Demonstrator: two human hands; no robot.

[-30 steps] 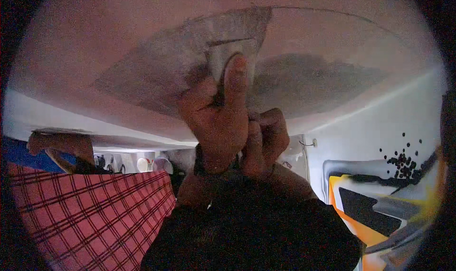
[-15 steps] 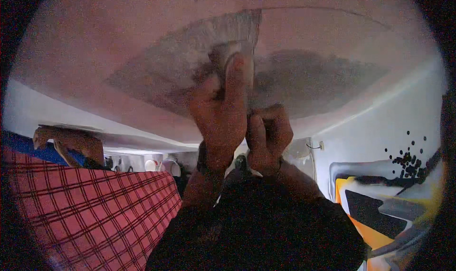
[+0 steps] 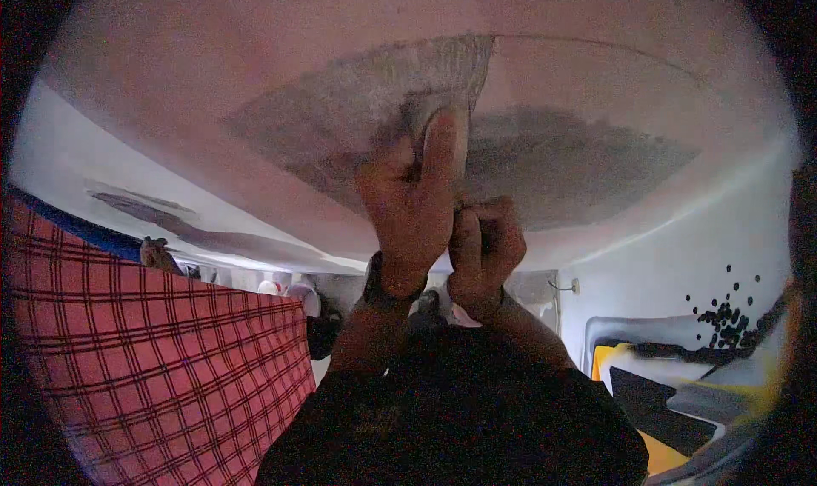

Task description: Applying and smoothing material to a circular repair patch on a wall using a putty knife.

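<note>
My left hand (image 3: 404,201) is closed, its thumb stretched along a pale, straight-edged thing (image 3: 461,150) held against a pinkish surface (image 3: 587,77). Its fingers are mostly in shadow, and I cannot make out what kind of thing it is. Around it spreads a grey patch (image 3: 332,116) with pointed ends, streaked near the top and darker on the right (image 3: 579,154). Just below and to the right, my right hand (image 3: 489,239) is closed with curled fingers, near the lower end of the pale thing; what it holds, if anything, is hidden.
A red plaid cloth (image 3: 162,350) with a blue strip (image 3: 77,226) fills the left. Another person's hand (image 3: 157,254) shows at its upper edge. Pale round containers (image 3: 303,297) lie beyond. On the right is a white wall (image 3: 655,265) with black dots and a yellow-black design (image 3: 659,401).
The view has shifted, so the patch and both my hands appear slightly lower and farther right. Most of the other person's arm at the left has gone out of sight. My hands keep their pose.
</note>
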